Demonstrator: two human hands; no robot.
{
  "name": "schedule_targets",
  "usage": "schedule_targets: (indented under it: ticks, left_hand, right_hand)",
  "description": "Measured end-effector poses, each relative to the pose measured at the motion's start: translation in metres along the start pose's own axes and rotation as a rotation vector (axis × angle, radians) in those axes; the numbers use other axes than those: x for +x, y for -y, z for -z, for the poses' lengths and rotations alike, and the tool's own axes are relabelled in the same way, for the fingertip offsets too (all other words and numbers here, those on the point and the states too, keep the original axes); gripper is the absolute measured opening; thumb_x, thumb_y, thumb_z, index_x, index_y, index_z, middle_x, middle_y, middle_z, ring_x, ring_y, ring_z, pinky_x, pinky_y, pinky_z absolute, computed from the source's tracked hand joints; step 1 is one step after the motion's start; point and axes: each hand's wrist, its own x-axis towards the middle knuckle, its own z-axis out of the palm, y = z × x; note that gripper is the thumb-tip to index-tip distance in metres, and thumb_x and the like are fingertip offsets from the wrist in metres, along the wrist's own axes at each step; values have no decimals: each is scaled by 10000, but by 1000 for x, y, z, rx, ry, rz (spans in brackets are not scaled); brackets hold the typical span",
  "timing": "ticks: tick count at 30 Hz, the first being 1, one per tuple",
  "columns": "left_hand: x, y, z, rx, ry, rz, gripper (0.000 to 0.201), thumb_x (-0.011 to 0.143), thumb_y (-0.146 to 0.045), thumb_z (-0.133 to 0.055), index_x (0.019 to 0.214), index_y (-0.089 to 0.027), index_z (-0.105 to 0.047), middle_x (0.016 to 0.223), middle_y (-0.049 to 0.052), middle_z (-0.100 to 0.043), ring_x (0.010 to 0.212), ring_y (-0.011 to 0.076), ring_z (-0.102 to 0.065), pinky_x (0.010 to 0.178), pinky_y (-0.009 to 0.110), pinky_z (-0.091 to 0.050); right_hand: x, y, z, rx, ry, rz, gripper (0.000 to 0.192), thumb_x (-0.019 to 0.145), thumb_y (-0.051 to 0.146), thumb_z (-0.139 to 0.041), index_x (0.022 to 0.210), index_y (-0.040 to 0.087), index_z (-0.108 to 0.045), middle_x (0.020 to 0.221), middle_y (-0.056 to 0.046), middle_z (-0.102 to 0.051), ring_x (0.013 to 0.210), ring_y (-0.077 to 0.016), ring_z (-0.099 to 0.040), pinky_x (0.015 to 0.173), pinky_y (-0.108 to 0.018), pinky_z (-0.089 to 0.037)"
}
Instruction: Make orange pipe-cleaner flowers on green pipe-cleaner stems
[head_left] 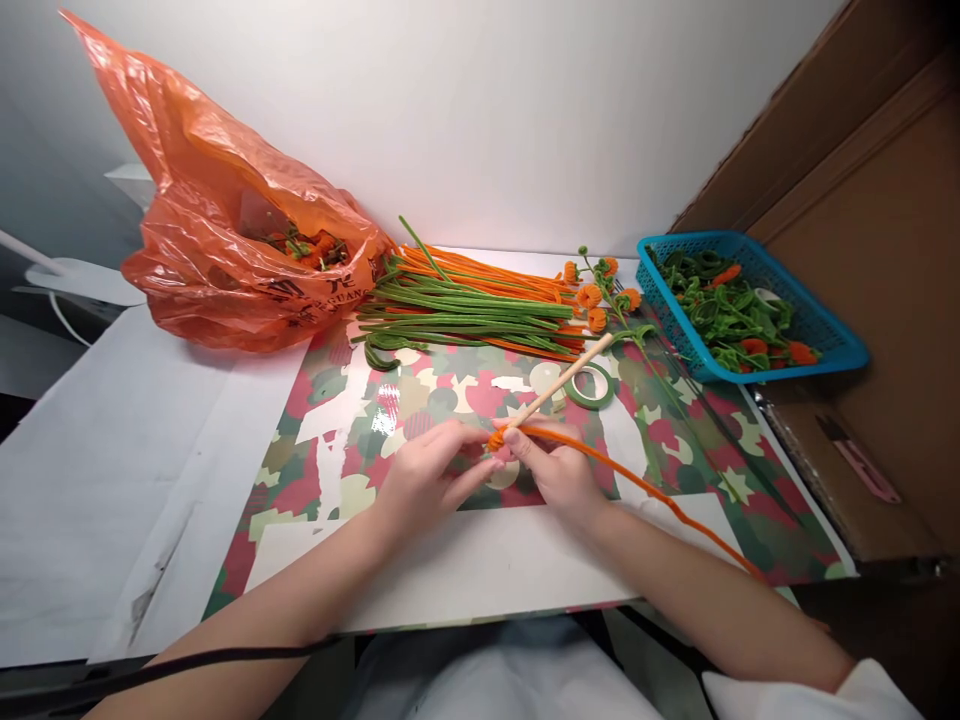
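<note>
An orange pipe cleaner (637, 478) is wound into a small coil at the near end of a pale wooden stick (566, 375). Its long loose tail runs off to the right across my forearm. My right hand (559, 472) is closed around the stick's lower end and the coil, thumb on top. At the coil's left side, my left hand (435, 468) has its thumb and forefinger on the orange winding. The hidden fingertips make the exact contact hard to see. Just behind the stick lies a roll of green tape (590, 387).
Orange pipe cleaners (480, 268) and green pipe cleaners (480, 300) lie in a bundle at the back. An orange plastic bag (247, 240) stands back left. Finished orange flowers (592, 295) lie beside a blue basket (757, 375) of green pieces. A pink cutter (862, 465) rests on cardboard.
</note>
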Motion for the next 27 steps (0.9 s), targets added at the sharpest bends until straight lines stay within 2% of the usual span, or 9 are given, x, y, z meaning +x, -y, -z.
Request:
schedule_targets:
  ticks: [2, 5, 9, 13, 16, 19, 23, 25, 27]
  left_hand:
    - [0, 0, 0, 67, -19, -81, 50, 864, -182, -631, 912, -187, -616, 699, -6, -655, 567, 103, -577, 527, 192, -458]
    - [0, -1, 0, 114, 10, -73, 107, 900, -137, -540, 956, -196, -610, 718, 8, -667, 602, 119, -581, 558, 208, -457]
    - [0, -3, 1, 105, 86, 16, 149, 925, -177, -464, 970, -195, -604, 711, 24, -642, 607, 139, -556, 571, 238, -439]
    - [2, -5, 2, -12, 190, 131, 229, 946, -232, -408, 793, -193, -573, 642, 12, -586, 574, 135, -528, 563, 237, -424]
    - [4, -7, 3, -163, 255, 239, 308, 962, -253, -369, 720, -191, -548, 633, 6, -596, 568, 127, -554, 576, 232, -433]
    - [5, -8, 3, -180, 236, 284, 318, 960, -252, -378, 695, -190, -542, 620, 2, -605, 558, 125, -564, 576, 232, -432]
    - [4, -7, 4, -91, 181, 257, 262, 945, -231, -411, 712, -196, -527, 608, -5, -587, 535, 120, -534, 538, 224, -396]
    - [4, -5, 3, -11, 160, 219, 234, 934, -222, -422, 721, -201, -515, 595, -10, -549, 516, 120, -487, 519, 229, -363]
    - [3, -3, 3, 65, 147, 178, 216, 924, -213, -427, 722, -205, -503, 582, -16, -502, 502, 120, -436, 506, 235, -329]
  right_hand:
    - [0, -1, -1, 14, -7, -15, 255, 783, 452, -688, 775, 208, -764, 756, -37, -708, 713, -175, -664, 651, -290, -557]
    - [-1, -2, -2, 16, -15, -29, 255, 778, 452, -688, 780, 208, -764, 725, -33, -693, 701, -176, -645, 649, -298, -554]
    - [-1, 1, -1, -7, -14, -50, 284, 767, 474, -683, 759, 200, -757, 705, -38, -676, 692, -182, -619, 639, -312, -543]
    - [-1, 1, -2, 15, -4, -27, 265, 769, 450, -685, 712, 195, -727, 691, -29, -642, 702, -170, -597, 664, -300, -528]
    - [0, -4, -3, 112, -12, -63, 265, 771, 444, -686, 703, 188, -688, 648, 1, -581, 619, -122, -539, 605, -260, -485]
    - [1, -7, -5, 181, -1, -121, 294, 746, 467, -706, 736, 176, -668, 649, 6, -568, 610, -111, -520, 601, -256, -474]
    - [2, -4, -4, 172, -1, -124, 339, 691, 467, -757, 848, 185, -656, 765, -14, -623, 709, -135, -573, 656, -266, -506]
    - [2, -1, -1, 143, -36, -97, 338, 700, 466, -758, 846, 199, -612, 738, 4, -597, 675, -123, -559, 602, -238, -495]
    - [1, 2, 4, 112, -101, -101, 339, 753, 500, -706, 763, 201, -545, 646, 31, -528, 575, -95, -495, 497, -201, -433]
